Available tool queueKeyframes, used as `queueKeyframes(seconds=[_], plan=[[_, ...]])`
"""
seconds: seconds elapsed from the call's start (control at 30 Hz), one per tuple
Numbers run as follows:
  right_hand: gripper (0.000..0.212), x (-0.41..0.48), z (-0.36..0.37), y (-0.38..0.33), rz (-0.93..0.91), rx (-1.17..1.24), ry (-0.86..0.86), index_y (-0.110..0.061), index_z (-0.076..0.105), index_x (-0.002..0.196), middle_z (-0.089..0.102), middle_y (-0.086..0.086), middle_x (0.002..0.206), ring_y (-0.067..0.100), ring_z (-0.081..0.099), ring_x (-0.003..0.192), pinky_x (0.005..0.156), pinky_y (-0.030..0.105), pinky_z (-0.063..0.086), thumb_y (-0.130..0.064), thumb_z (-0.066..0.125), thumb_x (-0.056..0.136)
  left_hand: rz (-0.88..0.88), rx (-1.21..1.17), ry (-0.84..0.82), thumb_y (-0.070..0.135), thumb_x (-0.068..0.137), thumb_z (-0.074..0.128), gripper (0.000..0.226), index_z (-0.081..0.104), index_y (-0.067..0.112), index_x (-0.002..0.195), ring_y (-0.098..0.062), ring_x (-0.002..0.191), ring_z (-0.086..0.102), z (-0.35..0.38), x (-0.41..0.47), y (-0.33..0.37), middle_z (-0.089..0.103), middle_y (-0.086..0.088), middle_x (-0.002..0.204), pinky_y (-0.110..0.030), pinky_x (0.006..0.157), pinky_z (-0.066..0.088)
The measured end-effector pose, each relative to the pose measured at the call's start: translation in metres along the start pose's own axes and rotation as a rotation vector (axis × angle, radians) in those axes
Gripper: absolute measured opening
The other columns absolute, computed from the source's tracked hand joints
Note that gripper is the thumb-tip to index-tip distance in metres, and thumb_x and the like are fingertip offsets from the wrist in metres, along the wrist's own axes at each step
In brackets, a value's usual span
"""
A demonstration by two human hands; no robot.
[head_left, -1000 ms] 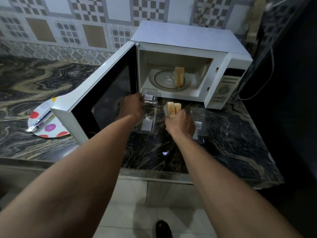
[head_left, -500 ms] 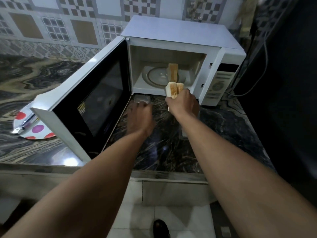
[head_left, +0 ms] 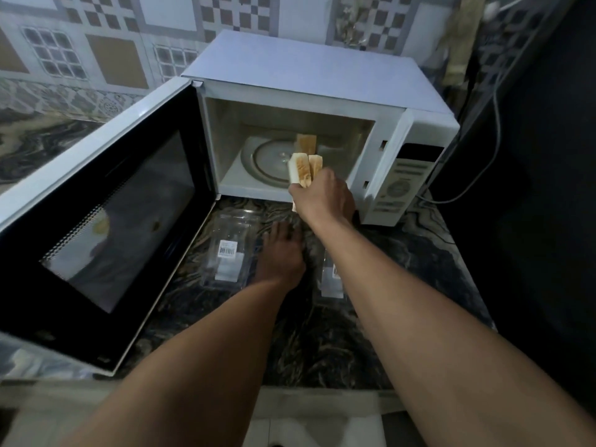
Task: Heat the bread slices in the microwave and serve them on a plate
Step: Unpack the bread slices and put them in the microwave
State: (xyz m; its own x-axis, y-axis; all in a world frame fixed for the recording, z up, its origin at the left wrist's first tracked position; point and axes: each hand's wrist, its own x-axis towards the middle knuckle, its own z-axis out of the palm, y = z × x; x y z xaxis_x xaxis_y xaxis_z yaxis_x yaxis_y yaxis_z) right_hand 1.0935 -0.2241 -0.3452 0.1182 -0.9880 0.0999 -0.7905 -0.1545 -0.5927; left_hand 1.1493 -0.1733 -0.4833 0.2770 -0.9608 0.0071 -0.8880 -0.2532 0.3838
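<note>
A white microwave (head_left: 309, 75) stands at the back of the dark marble counter, its door (head_left: 106, 221) swung wide to the left. On its glass turntable (head_left: 267, 156) one bread slice (head_left: 306, 142) stands on edge. My right hand (head_left: 324, 196) is shut on two bread slices (head_left: 303, 171) held upright at the mouth of the cavity. My left hand (head_left: 280, 253) rests on the counter below it, next to a clear plastic package (head_left: 230, 253); whether it grips anything is hidden.
A second clear plastic piece (head_left: 332, 279) lies under my right forearm. The microwave's control panel (head_left: 403, 182) is at the right, with a cable (head_left: 477, 156) trailing beside a dark wall. The open door fills the counter's left side. Patterned tiles line the back wall.
My right hand has carried the two slices up from the counter to the microwave opening. My left hand slid right, off the clear package. The spotted plate has left the view.
</note>
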Motion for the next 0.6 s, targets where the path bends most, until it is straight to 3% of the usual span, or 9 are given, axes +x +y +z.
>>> queueKeyframes(seconds=[0.07, 0.17, 0.3, 0.4, 0.5, 0.6], plan=[[0.035, 0.011, 0.004, -0.001, -0.013, 0.003, -0.007, -0.017, 0.065, 0.105, 0.071, 0.004, 0.099, 0.023, 0.057, 0.074, 0.061, 0.028, 0.039, -0.045, 0.071, 0.084, -0.017, 0.051, 0.013, 0.029, 0.104, 0.033, 0.055, 0.029, 0.014, 0.156, -0.038, 0.151, 0.012, 0.009, 0.006, -0.004, 0.020, -0.017, 0.164, -0.052, 0.122, 0.012], [0.036, 0.025, 0.013, -0.003, -0.050, -0.003, -0.017, -0.017, 0.062, 0.107, 0.071, 0.004, 0.099, 0.027, 0.065, 0.083, 0.064, 0.031, 0.042, -0.044, 0.070, 0.085, -0.042, 0.113, 0.022, 0.035, 0.107, 0.023, 0.056, 0.020, 0.015, 0.159, -0.036, 0.153, 0.007, 0.019, 0.006, -0.007, 0.013, -0.018, 0.166, -0.051, 0.124, 0.006], [0.034, 0.044, 0.031, -0.012, -0.063, 0.004, -0.063, -0.017, 0.062, 0.106, 0.067, -0.002, 0.091, 0.024, 0.063, 0.079, 0.065, 0.031, 0.045, -0.045, 0.070, 0.087, -0.001, 0.127, 0.015, 0.044, 0.095, 0.004, 0.071, 0.021, 0.020, 0.159, -0.034, 0.154, 0.004, 0.028, 0.025, -0.019, 0.011, -0.015, 0.167, -0.049, 0.124, 0.004], [0.024, 0.060, 0.047, -0.022, -0.066, 0.009, -0.100, -0.018, 0.065, 0.101, 0.066, 0.001, 0.088, 0.024, 0.062, 0.077, 0.065, 0.030, 0.044, -0.039, 0.069, 0.090, 0.022, 0.127, 0.042, 0.043, 0.103, 0.021, 0.060, 0.021, 0.024, 0.160, -0.029, 0.155, 0.002, 0.031, 0.036, -0.029, 0.011, -0.011, 0.168, -0.046, 0.125, 0.005], [0.016, 0.077, 0.068, -0.031, -0.086, 0.017, -0.121, -0.016, 0.068, 0.103, 0.070, 0.005, 0.103, 0.026, 0.064, 0.092, 0.071, 0.030, 0.041, -0.030, 0.063, 0.096, 0.043, 0.086, 0.083, 0.041, 0.104, 0.036, 0.060, 0.024, 0.022, 0.159, -0.028, 0.156, 0.003, 0.034, 0.036, -0.030, 0.014, -0.011, 0.167, -0.044, 0.125, 0.004], [0.022, 0.097, 0.088, -0.037, -0.096, 0.058, -0.141, -0.011, 0.065, 0.113, 0.065, 0.010, 0.117, 0.029, 0.060, 0.109, 0.078, 0.030, 0.038, -0.026, 0.058, 0.098, 0.058, 0.026, 0.155, 0.039, 0.101, 0.045, 0.062, 0.029, 0.018, 0.157, -0.029, 0.154, 0.015, 0.034, 0.036, -0.031, 0.025, -0.013, 0.164, -0.047, 0.125, 0.013]])
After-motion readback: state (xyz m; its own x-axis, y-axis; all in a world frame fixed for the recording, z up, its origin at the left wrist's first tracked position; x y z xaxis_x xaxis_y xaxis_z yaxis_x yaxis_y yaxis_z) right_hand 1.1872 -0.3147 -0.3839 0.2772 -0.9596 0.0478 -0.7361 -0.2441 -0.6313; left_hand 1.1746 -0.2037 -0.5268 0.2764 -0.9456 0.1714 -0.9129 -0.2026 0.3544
